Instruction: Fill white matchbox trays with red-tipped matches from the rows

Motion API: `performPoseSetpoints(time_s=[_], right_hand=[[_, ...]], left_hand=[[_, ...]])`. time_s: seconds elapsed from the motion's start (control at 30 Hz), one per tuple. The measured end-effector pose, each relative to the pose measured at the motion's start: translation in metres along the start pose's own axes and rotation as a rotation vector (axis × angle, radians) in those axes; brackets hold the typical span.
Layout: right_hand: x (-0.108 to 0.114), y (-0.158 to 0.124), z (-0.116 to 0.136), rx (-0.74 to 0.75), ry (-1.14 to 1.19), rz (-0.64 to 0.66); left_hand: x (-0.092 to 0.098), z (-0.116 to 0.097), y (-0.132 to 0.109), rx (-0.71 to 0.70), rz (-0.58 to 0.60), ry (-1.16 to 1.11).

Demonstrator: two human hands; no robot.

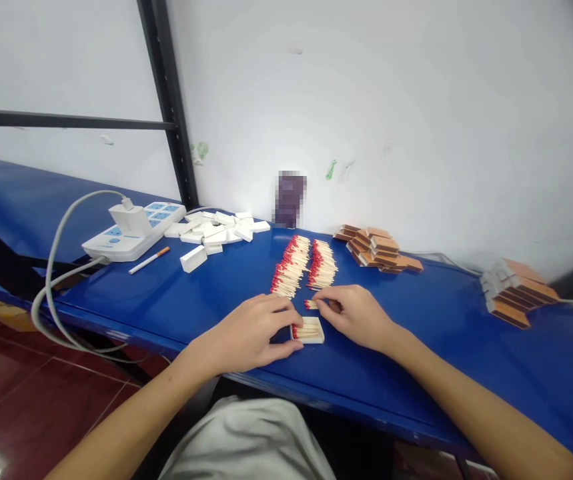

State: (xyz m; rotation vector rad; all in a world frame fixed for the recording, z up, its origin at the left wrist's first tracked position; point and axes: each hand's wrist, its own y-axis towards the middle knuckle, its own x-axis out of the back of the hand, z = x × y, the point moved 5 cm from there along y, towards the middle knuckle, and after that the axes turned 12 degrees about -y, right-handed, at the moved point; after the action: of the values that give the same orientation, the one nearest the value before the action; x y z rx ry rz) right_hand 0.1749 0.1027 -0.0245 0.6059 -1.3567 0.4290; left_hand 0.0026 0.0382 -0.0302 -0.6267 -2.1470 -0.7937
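My left hand (261, 332) grips a small white matchbox tray (320, 337) by its left end, thumb at the near side and fingers at the far side. Several red-tipped matches (307, 331) lie in that tray. Just beyond and to the right, my right hand (351, 312) pinches a few matches (311, 304) between thumb and fingers, their red heads pointing left. Two long rows of matches, a left row (291, 267) and a right row (323, 265), lie on the blue table behind both hands.
White matchbox trays (216, 230) are heaped at the back left, near a cigarette (149, 260) and a power strip (161, 217) with a plugged-in charger. Brown matchbox sleeves form a middle pile (381, 248) and a right stack (521, 290). A pixelated dark object (290, 200) leans against the wall.
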Motion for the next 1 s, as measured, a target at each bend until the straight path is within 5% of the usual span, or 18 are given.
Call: performPoseSetpoints(time_s=[0.27,1.0], right_hand=[[0.0038,-0.001,-0.0015,-0.061,-0.04,-0.054],[0.002,-0.0022,-0.0039,-0.126,-0.161,0.078]], left_hand=[[0.0007,-0.0019,0.0006,-0.007,0.012,0.017],[0.0012,0.0002,-0.0025,0.027,-0.03,0.01]])
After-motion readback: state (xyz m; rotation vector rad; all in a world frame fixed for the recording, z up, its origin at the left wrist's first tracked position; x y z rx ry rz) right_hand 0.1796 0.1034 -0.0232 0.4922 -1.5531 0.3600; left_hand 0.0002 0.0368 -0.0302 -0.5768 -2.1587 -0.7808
